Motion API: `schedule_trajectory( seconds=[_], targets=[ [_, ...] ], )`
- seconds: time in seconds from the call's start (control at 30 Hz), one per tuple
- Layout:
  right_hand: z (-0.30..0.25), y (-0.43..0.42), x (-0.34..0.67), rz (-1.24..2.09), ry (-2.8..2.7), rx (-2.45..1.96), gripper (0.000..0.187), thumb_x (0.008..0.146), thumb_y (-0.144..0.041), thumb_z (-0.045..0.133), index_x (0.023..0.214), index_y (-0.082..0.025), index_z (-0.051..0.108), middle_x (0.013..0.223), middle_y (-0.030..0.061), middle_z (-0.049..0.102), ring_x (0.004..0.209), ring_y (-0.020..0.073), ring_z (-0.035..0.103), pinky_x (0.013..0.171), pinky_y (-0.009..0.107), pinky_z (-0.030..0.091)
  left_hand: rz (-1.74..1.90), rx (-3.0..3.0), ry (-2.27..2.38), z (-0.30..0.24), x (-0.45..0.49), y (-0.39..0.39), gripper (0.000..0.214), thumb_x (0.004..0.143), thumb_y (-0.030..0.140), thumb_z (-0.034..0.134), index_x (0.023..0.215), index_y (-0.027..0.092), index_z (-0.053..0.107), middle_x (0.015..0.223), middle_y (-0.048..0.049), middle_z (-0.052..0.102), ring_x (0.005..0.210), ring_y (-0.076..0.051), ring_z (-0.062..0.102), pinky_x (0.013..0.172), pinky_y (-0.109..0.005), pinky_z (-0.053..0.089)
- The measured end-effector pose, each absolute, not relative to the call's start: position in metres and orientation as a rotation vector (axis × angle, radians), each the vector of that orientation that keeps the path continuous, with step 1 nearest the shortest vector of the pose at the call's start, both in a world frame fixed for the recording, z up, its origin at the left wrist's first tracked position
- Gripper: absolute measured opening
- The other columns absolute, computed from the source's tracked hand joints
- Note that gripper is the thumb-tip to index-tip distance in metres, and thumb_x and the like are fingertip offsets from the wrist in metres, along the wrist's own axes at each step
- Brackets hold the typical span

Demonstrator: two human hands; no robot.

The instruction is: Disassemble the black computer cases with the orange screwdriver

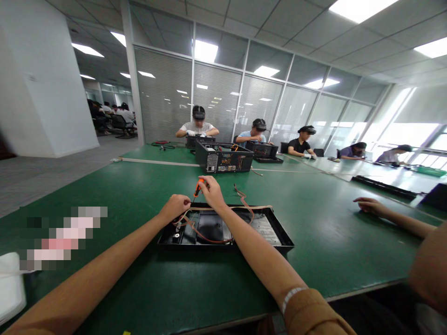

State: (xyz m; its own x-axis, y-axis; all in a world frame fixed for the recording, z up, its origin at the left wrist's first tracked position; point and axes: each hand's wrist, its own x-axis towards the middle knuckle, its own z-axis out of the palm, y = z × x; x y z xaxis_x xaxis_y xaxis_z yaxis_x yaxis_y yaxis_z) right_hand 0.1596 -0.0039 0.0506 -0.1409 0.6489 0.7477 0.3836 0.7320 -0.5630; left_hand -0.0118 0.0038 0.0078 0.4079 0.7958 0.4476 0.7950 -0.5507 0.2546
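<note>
An orange and black screwdriver is in my right hand, held by its handle with the shaft pointing down. Its tip reaches the far left part of a black computer case panel, which lies like a shallow tray on the table. My left hand is closed in a pinch beside the tip, at the panel's far edge; what the fingers hold is too small to make out. Thin red and white wires run across the panel, and some spill past its far edge.
Beyond the panel, an opened computer case stands on the green table. Another person's hand rests on the table at the right. Several people work at the far side. A white object lies at the left edge.
</note>
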Motion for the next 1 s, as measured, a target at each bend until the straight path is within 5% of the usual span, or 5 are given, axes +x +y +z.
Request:
schedule_trajectory(
  seconds=[0.3, 0.57, 1.0],
  targets=[
    [0.045, 0.001, 0.159, 0.407, -1.794, -0.936, 0.024, 0.074, -0.037, 0.054, 0.088, -0.018, 0.054, 0.063, -0.0031, 0.051, 0.051, 0.0091, 0.048, 0.054, 0.022, 0.042, 0.828, 2.605, 1.477, 0.012, -0.011, -0.002, 0.021, 0.071, 0.023, 0.05, 0.077, 0.017, 0.069, 0.069, -0.003, 0.066, 0.062, -0.012, 0.057, 0.062, -0.019, 0.038],
    [0.049, -0.003, 0.161, 0.561, -1.703, -0.887, 0.038, 0.078, -0.036, 0.048, 0.11, -0.017, 0.047, 0.068, -0.0027, 0.053, 0.052, 0.0083, 0.053, 0.055, 0.021, 0.045, 0.867, 2.524, 1.508, 0.008, -0.015, -0.01, 0.022, 0.071, 0.026, 0.05, 0.079, 0.016, 0.068, 0.071, -0.0031, 0.067, 0.066, -0.014, 0.059, 0.066, -0.02, 0.041],
    [0.044, 0.001, 0.159, 0.556, -1.686, -0.824, 0.039, 0.079, -0.036, 0.048, 0.112, -0.015, 0.046, 0.073, -0.0017, 0.053, 0.053, 0.0063, 0.052, 0.057, 0.019, 0.045, 0.783, 2.613, 1.602, 0.013, -0.012, -0.013, 0.019, 0.075, 0.027, 0.051, 0.072, 0.016, 0.066, 0.066, -0.0045, 0.064, 0.059, -0.012, 0.055, 0.059, -0.021, 0.034]
  ],
)
